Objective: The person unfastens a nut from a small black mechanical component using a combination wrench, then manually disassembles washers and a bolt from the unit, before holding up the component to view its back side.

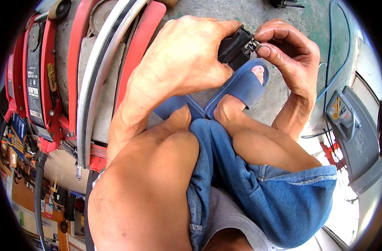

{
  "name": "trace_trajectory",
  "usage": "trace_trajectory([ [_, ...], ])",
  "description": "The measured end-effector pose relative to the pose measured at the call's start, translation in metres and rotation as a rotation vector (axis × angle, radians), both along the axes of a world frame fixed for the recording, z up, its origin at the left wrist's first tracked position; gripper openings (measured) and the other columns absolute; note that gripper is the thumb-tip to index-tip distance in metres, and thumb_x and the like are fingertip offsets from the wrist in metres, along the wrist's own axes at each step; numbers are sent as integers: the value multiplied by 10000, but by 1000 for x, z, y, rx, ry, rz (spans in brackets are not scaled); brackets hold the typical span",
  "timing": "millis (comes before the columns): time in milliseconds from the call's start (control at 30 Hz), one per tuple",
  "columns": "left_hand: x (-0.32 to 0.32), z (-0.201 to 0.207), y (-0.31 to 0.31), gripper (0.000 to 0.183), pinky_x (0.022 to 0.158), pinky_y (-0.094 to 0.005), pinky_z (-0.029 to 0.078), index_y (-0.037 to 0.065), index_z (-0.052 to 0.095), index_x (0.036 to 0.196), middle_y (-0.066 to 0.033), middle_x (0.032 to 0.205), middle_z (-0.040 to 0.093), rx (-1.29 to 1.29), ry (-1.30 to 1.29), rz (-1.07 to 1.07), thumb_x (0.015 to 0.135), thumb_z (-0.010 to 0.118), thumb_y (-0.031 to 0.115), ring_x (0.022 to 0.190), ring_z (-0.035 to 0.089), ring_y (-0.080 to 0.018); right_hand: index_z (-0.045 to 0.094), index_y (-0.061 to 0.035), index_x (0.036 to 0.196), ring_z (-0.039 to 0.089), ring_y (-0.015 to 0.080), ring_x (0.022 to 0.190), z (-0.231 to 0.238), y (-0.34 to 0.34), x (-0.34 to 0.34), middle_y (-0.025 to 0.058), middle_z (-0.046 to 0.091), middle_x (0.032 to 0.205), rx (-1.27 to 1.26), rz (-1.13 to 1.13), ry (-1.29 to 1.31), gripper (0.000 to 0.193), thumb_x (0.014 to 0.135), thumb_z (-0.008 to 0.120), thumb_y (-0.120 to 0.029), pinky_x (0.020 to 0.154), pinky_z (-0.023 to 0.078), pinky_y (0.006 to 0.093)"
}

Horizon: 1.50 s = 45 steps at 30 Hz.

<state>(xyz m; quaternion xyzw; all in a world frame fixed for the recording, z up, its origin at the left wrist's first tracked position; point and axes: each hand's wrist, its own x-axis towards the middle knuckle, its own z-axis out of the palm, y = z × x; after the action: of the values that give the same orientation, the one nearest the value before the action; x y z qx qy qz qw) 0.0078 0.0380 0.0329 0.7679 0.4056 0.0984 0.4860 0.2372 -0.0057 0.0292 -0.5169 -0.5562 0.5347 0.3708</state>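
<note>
My left hand is closed around a black block-shaped part, its thumb and forefinger gripping the part's sides. At the part's right end sits a small shiny metal fitting. My right hand pinches this fitting between thumb and forefinger, close against the black part. What the fitting is exactly is too small to make out. Both hands are held above my feet in blue slippers, and the left palm hides some of the black part.
Red metal machine arms and a curved silver-and-black rim stand close on the left. To the right is a grey machine housing, with a blue hose on the floor. A black object lies at the far edge.
</note>
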Motion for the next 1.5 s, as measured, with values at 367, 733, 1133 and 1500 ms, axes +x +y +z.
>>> trace_trajectory([
  [367,1,0,1,619,774,-400,560,42,675,1231,-210,952,713,-23,13,-5,619,745,102,874,711,-347,704,52,1018,636,179,934,4,-2,0,86,657,968,-63,-22,50,287,775,826,-39,817,515,291],
  [733,0,3,1,628,791,-402,562,33,670,1239,-214,970,715,-22,4,-7,620,744,104,881,710,-351,688,55,1001,637,162,910,10,-2,-2,91,658,983,-214,-101,97,275,766,825,10,822,531,277],
  [1133,-1,1,-1,633,800,-402,560,33,668,1247,-211,986,715,34,-8,-5,622,740,100,904,705,-356,686,56,983,641,172,912,9,-3,-3,95,660,997,-204,-126,90,262,760,820,17,830,528,283],
  [1500,-1,7,1,617,797,-404,560,46,672,1241,-208,972,714,-8,38,-20,631,738,103,898,706,-352,695,51,986,638,170,932,10,-4,-2,92,666,996,-208,-128,77,248,781,818,-17,830,526,280],
])
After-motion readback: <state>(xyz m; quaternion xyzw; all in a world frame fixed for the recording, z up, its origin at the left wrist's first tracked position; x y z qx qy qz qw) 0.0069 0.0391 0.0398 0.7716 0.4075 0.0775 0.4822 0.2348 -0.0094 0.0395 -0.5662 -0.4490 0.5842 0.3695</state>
